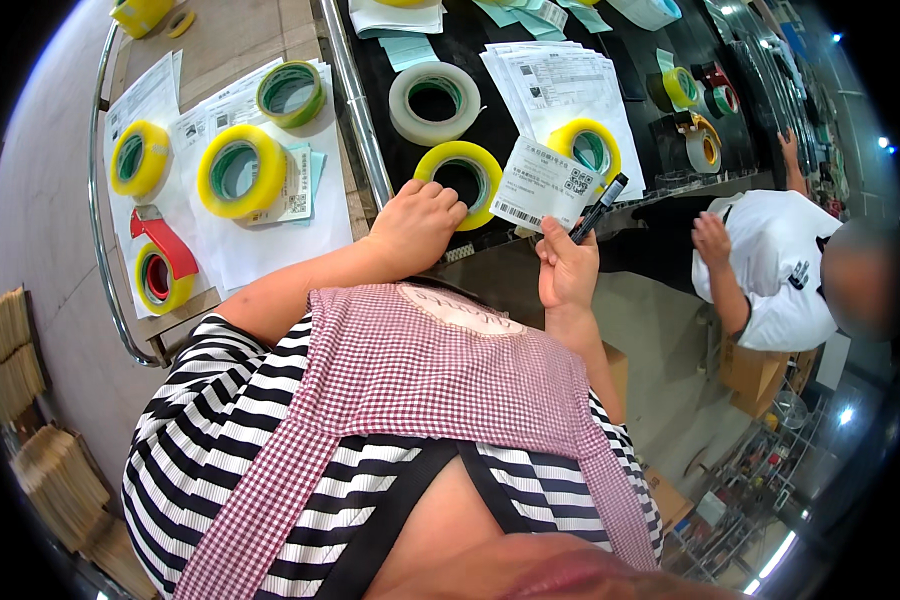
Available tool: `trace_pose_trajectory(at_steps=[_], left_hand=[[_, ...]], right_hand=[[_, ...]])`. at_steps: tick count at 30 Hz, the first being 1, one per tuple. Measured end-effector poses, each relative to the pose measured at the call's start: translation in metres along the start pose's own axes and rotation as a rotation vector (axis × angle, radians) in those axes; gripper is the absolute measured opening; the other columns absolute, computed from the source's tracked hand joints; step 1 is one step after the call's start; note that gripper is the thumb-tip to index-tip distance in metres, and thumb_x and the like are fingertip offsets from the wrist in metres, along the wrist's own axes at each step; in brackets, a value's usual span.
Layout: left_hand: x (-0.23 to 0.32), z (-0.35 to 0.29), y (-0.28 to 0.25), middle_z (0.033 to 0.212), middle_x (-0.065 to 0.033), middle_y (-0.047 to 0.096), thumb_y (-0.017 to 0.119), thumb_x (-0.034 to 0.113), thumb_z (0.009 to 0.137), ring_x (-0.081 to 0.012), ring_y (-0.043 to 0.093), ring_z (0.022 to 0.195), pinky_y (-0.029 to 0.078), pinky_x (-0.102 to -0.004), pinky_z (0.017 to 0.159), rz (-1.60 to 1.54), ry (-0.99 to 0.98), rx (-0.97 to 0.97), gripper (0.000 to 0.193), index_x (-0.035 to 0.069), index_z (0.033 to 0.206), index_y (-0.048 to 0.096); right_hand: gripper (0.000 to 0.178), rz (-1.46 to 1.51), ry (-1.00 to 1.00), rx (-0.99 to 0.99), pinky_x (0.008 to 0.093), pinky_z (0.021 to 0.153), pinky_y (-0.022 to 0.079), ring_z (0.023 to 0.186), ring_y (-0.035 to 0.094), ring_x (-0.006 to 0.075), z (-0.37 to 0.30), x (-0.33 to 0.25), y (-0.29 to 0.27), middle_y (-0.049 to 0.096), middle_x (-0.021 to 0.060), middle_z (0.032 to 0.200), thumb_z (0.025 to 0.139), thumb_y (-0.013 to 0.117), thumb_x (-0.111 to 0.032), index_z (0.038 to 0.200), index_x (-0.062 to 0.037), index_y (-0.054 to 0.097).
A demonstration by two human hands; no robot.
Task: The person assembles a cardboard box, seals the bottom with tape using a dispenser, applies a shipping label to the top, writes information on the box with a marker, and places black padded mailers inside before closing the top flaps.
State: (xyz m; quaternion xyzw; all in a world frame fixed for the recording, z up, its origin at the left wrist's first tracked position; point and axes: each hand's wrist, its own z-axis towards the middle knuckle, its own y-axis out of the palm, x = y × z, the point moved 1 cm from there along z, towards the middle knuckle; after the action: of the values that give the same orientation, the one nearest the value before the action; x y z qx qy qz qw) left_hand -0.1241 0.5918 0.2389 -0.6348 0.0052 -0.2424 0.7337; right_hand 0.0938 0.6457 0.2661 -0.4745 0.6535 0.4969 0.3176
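My left hand (pixel 419 229) lies at the near edge of the black table, fingers bent over the near left rim of a yellow tape roll (pixel 487 182); the fingertips are partly hidden. My right hand (pixel 570 265) is closed on a white printed label (pixel 533 187) with a barcode and a square code, and also on a black marker pen (pixel 601 207) that points up and right. Behind the label, another yellow tape roll (pixel 597 133) stands partly covered on a stack of printed sheets (pixel 560 85). A clear tape roll (pixel 434 103) lies beyond my left hand.
On the left, a cart with a metal rail (pixel 98 190) carries papers, yellow tape rolls (pixel 240 172) and a red tape dispenser (pixel 164 262). More tape rolls (pixel 680 88) sit at the table's far right. A person in a white shirt (pixel 770 270) is on the right, near cardboard boxes (pixel 755 372).
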Motion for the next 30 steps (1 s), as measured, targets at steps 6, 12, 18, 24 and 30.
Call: trace_pose_trajectory(at_steps=[6,12,18,24,30], left_hand=[[0.000,0.001,0.001,0.089,-0.0027,0.058,0.063,0.012,0.079,-0.0201,0.058,0.090,0.043,-0.0331,0.084,-0.012,0.002,0.015,0.018,0.009,0.097,0.063],[0.002,0.003,-0.002,0.091,-0.0023,0.058,0.062,0.012,0.080,-0.0199,0.059,0.092,0.043,-0.0332,0.087,-0.010,-0.008,-0.016,0.019,0.010,0.099,0.064],[0.000,0.003,-0.001,0.095,-0.0018,0.060,0.065,0.014,0.080,-0.0199,0.058,0.099,0.041,-0.0337,0.092,-0.015,-0.033,-0.087,0.025,0.010,0.105,0.064],[0.001,0.003,0.001,0.093,-0.0019,0.059,0.064,0.013,0.079,-0.0201,0.058,0.096,0.041,-0.0336,0.089,-0.026,-0.018,-0.035,0.022,0.010,0.100,0.063],[0.003,0.005,-0.002,0.095,-0.0016,0.060,0.067,0.014,0.077,-0.0200,0.059,0.099,0.041,-0.0342,0.092,-0.025,-0.035,-0.064,0.027,0.010,0.104,0.064]], right_hand=[[0.024,0.027,0.003,0.003,0.0201,0.052,0.037,0.062,0.049,0.0071,0.001,-0.002,0.002,0.063,0.0040,0.089,0.081,0.072,0.005,0.094,-0.0057,0.055],[0.024,0.050,0.002,-0.008,0.0201,0.051,0.037,0.060,0.049,0.0069,0.000,-0.003,0.003,0.063,0.0049,0.090,0.081,0.071,0.006,0.095,-0.0051,0.056],[0.024,0.047,0.007,-0.023,0.0207,0.051,0.036,0.058,0.047,0.0071,-0.001,-0.005,0.007,0.063,0.0051,0.088,0.081,0.072,0.005,0.095,-0.0046,0.055],[0.024,0.059,0.006,-0.009,0.0213,0.051,0.037,0.057,0.046,0.0070,-0.004,-0.005,0.005,0.062,0.0040,0.086,0.081,0.073,0.004,0.095,-0.0047,0.055],[0.023,0.094,-0.002,-0.014,0.0216,0.051,0.036,0.056,0.045,0.0065,-0.001,-0.010,0.000,0.061,0.0022,0.085,0.081,0.073,0.004,0.095,-0.0057,0.056]])
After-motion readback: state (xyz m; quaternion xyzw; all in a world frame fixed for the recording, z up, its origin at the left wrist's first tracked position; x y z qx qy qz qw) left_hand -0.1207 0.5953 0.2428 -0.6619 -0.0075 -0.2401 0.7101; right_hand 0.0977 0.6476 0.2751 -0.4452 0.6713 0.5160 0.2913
